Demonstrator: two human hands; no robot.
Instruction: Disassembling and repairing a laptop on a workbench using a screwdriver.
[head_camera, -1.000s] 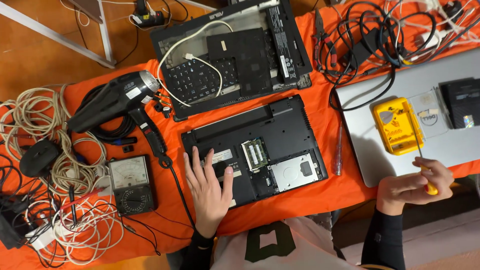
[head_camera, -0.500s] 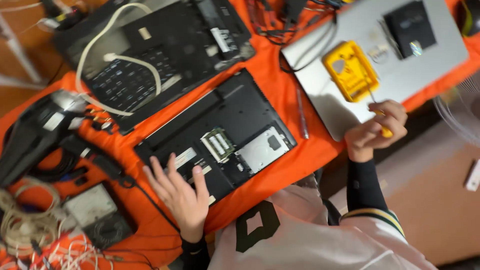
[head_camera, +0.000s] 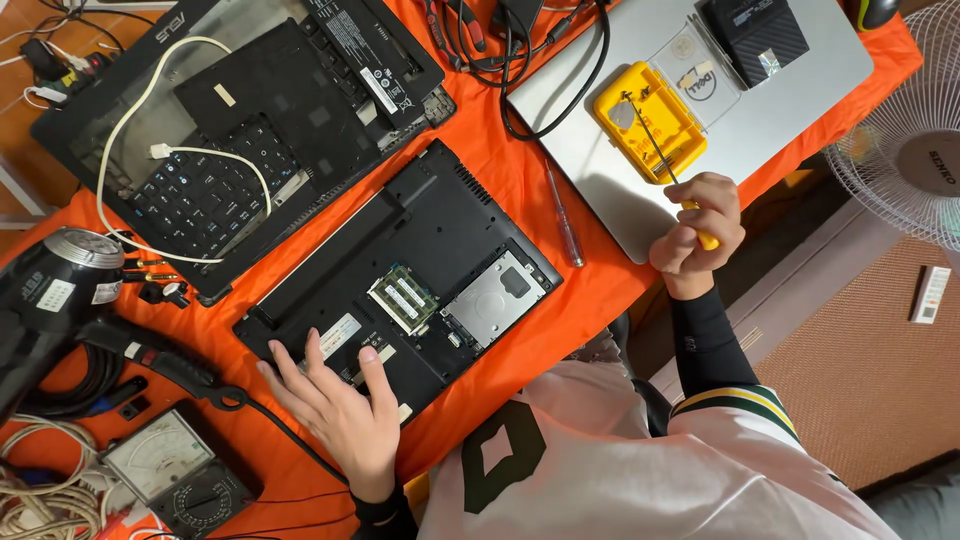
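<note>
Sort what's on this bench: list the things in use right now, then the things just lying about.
In use:
left hand flat on the opened black laptop base
right hand gripping a yellow-handled screwdriver
yellow bit case

Lying about:
analog multimeter
dismantled keyboard laptop
silver laptop
fan

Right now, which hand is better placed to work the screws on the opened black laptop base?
Right, probably. The right hand holds the yellow-handled screwdriver, over the silver laptop. The left hand lies flat on the black laptop base, steadying it.
</note>
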